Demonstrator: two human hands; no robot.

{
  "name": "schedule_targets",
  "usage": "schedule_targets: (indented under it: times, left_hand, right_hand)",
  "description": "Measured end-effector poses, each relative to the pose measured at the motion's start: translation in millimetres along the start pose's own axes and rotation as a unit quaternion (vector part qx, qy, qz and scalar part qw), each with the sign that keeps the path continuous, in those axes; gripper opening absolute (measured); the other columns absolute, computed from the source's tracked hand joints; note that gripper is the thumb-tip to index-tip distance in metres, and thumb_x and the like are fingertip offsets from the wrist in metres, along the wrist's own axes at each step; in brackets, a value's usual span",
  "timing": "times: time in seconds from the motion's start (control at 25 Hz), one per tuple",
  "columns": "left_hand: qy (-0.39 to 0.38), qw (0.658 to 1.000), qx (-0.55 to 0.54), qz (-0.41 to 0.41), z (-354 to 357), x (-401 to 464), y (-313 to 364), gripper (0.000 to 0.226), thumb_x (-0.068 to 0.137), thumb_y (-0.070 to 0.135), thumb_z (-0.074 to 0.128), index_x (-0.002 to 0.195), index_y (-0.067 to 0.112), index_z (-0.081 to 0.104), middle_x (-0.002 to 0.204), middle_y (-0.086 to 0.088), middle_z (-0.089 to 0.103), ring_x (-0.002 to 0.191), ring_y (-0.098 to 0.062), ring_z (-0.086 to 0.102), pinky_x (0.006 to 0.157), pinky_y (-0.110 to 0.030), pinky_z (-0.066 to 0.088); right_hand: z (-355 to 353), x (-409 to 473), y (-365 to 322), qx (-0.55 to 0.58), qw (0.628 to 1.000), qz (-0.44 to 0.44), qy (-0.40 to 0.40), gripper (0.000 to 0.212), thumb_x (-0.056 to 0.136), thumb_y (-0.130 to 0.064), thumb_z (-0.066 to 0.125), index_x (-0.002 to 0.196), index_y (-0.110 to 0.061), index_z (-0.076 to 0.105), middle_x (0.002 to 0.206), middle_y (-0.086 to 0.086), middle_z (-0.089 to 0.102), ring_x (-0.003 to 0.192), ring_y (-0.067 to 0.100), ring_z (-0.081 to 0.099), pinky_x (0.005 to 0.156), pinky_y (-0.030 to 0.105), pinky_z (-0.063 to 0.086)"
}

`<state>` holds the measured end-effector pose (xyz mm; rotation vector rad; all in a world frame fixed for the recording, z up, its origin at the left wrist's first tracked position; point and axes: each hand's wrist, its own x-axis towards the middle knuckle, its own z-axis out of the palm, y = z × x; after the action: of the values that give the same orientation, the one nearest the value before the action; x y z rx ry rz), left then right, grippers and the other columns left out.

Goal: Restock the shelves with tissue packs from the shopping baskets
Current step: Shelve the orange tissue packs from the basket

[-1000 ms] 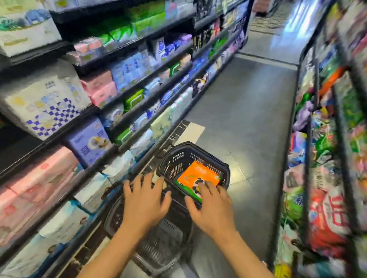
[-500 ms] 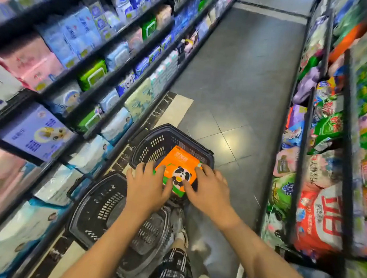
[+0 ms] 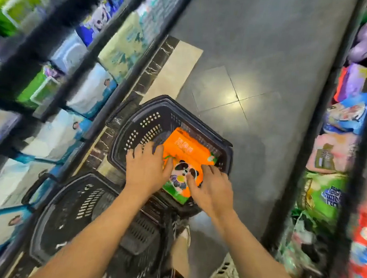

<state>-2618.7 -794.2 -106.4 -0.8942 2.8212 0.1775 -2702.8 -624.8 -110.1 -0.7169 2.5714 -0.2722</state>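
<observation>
An orange tissue pack (image 3: 186, 150) with a panda print lies tilted in the far black basket (image 3: 149, 116), its near end over the rim. My left hand (image 3: 147, 169) is at the pack's left edge, fingers spread and fairly straight, thumb against the edge. My right hand (image 3: 209, 187) rests on the pack's near right corner, fingertips touching the panda print. A second black basket (image 3: 65, 206) stands closer to me on the left; nothing shows inside it. Tissue packs (image 3: 89, 90) fill the shelves on the left.
I stand in a narrow aisle with a grey tiled floor (image 3: 251, 67). Dark shelf rails (image 3: 104, 114) run along the left. A right-hand rack (image 3: 332, 152) holds colourful bagged goods. My feet in light shoes (image 3: 224, 273) are beside the near basket.
My head has tipped down and moved closer, so the baskets fill more of the view. Both hands have gone from above the near basket to the orange pack in the far one.
</observation>
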Motion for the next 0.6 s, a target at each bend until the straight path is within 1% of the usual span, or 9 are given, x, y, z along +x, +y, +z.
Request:
schedule_targets:
  times: [0.08,0.12,0.2,0.28,0.36,0.44,0.48,0.52,0.6]
  left_hand:
    - [-0.026,1.0,0.015,-0.006,67,33,-15,0.052,0.089,0.054,0.04,0.109,0.012,0.062,0.11,-0.016,0.064,0.098,-0.04,0.061,0.08,-0.049,0.047]
    - [-0.04,0.999,0.021,-0.004,101,48,-23,0.054,0.089,0.055,0.038,0.108,0.01,0.06,0.106,-0.016,0.064,0.094,-0.041,0.062,0.076,-0.048,0.048]
    - [-0.085,0.996,0.024,-0.009,156,71,-35,0.06,0.088,0.059,0.034,0.112,0.009,0.055,0.103,-0.018,0.061,0.092,-0.041,0.062,0.072,-0.05,0.051]
    - [-0.135,0.99,-0.008,-0.038,213,94,-45,0.069,0.089,0.064,0.037,0.124,0.006,0.049,0.115,-0.02,0.058,0.101,-0.044,0.061,0.077,-0.053,0.052]
    - [-0.194,0.971,-0.096,-0.104,252,115,-48,0.084,0.087,0.072,0.043,0.135,0.004,0.043,0.131,-0.023,0.052,0.118,-0.045,0.054,0.091,-0.055,0.048]
    - [-0.242,0.932,-0.2,-0.181,270,134,-47,0.1,0.074,0.085,0.041,0.134,0.006,0.047,0.135,-0.021,0.053,0.124,-0.044,0.053,0.1,-0.054,0.045]
    - [-0.252,0.917,-0.23,-0.207,274,140,-46,0.106,0.067,0.089,0.041,0.133,0.007,0.05,0.135,-0.02,0.056,0.123,-0.042,0.055,0.101,-0.053,0.045]
    - [-0.258,0.908,-0.25,-0.218,272,144,-45,0.108,0.064,0.091,0.042,0.133,0.008,0.052,0.135,-0.018,0.058,0.123,-0.041,0.056,0.101,-0.05,0.046]
    - [-0.256,0.899,-0.273,-0.227,246,138,-39,0.102,0.069,0.087,0.049,0.132,0.007,0.05,0.132,-0.017,0.06,0.121,-0.039,0.057,0.098,-0.046,0.047]
  right_hand:
    - [59,39,14,0.051,0.997,0.048,-0.045,0.056,0.092,-0.062,0.05,0.114,-0.011,0.062,0.111,0.011,0.065,0.098,0.04,0.061,0.077,0.044,0.049]
    - [89,58,21,0.094,0.989,0.086,-0.079,0.06,0.092,-0.063,0.05,0.119,-0.01,0.057,0.116,0.013,0.062,0.105,0.042,0.059,0.081,0.046,0.048]
    - [139,84,34,0.205,0.955,0.183,-0.115,0.076,0.088,-0.065,0.053,0.132,-0.003,0.045,0.126,0.017,0.056,0.117,0.041,0.056,0.091,0.046,0.048]
    - [187,105,55,0.292,0.903,0.292,-0.121,0.09,0.084,-0.065,0.059,0.139,0.002,0.037,0.129,0.016,0.056,0.119,0.036,0.056,0.092,0.04,0.048]
    - [215,122,72,0.354,0.855,0.355,-0.137,0.093,0.076,-0.069,0.063,0.14,-0.004,0.043,0.127,0.009,0.059,0.116,0.032,0.059,0.093,0.038,0.048]
    - [219,131,78,0.395,0.829,0.357,-0.167,0.079,0.075,-0.067,0.063,0.133,-0.014,0.052,0.121,0.005,0.064,0.106,0.032,0.063,0.092,0.049,0.054]
    - [213,133,77,0.412,0.826,0.342,-0.177,0.068,0.079,-0.062,0.063,0.126,-0.013,0.056,0.117,0.009,0.067,0.1,0.035,0.065,0.089,0.055,0.056]
    - [207,136,76,0.42,0.831,0.321,-0.172,0.059,0.084,-0.055,0.063,0.118,-0.007,0.06,0.111,0.016,0.069,0.096,0.038,0.065,0.087,0.057,0.056]
    - [186,127,71,0.43,0.842,0.296,-0.137,0.047,0.093,-0.04,0.062,0.103,0.005,0.062,0.104,0.027,0.068,0.094,0.045,0.063,0.085,0.054,0.052]
